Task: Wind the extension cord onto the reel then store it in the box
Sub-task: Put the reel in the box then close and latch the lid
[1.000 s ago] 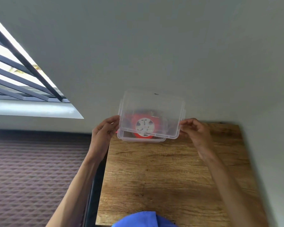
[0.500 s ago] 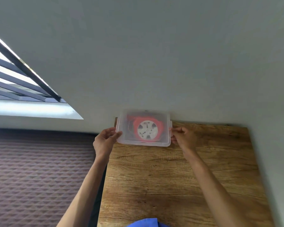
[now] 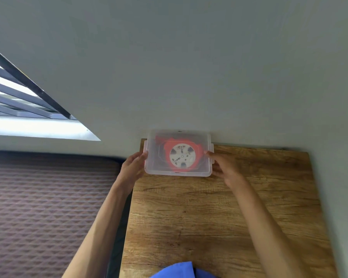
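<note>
A clear plastic box (image 3: 177,173) with its lid lying flat on top stands at the far edge of the wooden table (image 3: 209,217), against the wall. Through the lid I see the red reel (image 3: 182,157) with its white round centre lying flat inside; the cord itself I cannot make out. My left hand (image 3: 132,167) touches the box's left side near the clip. My right hand (image 3: 223,167) touches the right side, with one fingertip on the lid's edge.
A bed with a brown patterned cover (image 3: 48,197) lies left of the table across a narrow dark gap. A barred window (image 3: 18,97) is at the upper left. The grey wall (image 3: 189,77) rises behind the box. Blue fabric (image 3: 175,270) shows at the bottom edge.
The lid, tilted above the box a second ago, now lies flat on it. Both hands came down to the box's sides. The view shifted, so the box appears further from me.
</note>
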A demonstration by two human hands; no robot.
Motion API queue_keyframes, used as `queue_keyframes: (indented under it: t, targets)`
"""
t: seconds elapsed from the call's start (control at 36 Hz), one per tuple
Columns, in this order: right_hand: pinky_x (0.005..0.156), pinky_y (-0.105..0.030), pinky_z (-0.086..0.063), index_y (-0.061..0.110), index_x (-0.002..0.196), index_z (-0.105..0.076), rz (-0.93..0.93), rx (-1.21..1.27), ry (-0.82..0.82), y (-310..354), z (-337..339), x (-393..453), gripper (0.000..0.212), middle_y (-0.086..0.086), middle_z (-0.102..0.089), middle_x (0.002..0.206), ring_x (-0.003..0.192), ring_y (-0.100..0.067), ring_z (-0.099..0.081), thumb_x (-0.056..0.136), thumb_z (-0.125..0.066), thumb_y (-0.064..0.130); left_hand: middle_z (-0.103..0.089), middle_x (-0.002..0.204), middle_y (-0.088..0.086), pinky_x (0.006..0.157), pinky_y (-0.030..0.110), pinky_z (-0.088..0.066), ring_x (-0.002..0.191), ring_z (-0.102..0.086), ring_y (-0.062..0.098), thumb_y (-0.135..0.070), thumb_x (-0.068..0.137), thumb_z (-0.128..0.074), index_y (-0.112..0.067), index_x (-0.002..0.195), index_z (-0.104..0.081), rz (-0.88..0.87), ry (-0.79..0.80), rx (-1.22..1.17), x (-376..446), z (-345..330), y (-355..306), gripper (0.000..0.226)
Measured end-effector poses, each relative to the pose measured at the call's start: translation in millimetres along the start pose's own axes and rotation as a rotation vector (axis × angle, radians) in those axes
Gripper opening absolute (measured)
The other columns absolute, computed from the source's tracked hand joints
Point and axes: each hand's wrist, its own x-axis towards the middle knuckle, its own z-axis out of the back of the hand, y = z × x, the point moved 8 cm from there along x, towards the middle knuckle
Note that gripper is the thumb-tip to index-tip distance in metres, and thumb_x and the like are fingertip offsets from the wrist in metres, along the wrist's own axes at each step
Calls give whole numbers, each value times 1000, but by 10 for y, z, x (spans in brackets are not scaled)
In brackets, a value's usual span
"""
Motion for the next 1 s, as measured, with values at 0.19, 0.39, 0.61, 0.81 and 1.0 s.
queue_keyframes:
  t: [0.19, 0.39, 0.61, 0.81, 1.0]
  targets:
    - [78, -42, -61, 0, 127, -65, -197, 146, 179, -24, 15, 130, 76, -19, -71, 123, 112, -33, -69, 60, -97, 19, -83, 101, 12, 76, 36, -66, 85, -82, 19, -55, 71, -95, -11, 110, -86, 136, 97, -4, 158, -6, -68, 60]
    - [68, -40, -68, 1, 105, -74, -134, 65, 162, 293, 38, 127, 50, -15, -84, 96, 98, -29, -78, 59, -93, 4, -83, 73, -4, 76, 32, -70, 68, -82, 15, -38, 86, -93, -24, 86, -85, -272, -291, 460, -51, 39, -545, 15]
    - [42, -23, -44, 4, 69, -64, 433, -808, -280, 854, -207, -198, 30, -2, -61, 63, 52, -14, -59, 89, -85, 11, -43, 42, -2, 43, 19, -30, 38, -34, 11, -21, 102, -75, 5, 55, -66, -458, -435, 861, -343, -338, -789, 54]
    - [58, -27, -52, -5, 94, -77, 536, -836, -346, 814, -217, -388, 15, -16, -78, 86, 78, -30, -78, 99, -75, 9, -42, 43, -1, 47, 30, -32, 40, -37, 14, -22, 105, -71, 6, 59, -68, -466, -431, 879, -403, -315, -774, 54]
    - [70, -32, -62, -1, 107, -77, 637, -936, -446, 673, -286, -500, 23, -16, -76, 103, 88, -27, -75, 107, -65, 18, -64, 55, 21, 50, 37, -40, 48, -53, 27, -19, 107, -67, 8, 66, -70, -563, -342, 1017, -445, -339, -837, 49]
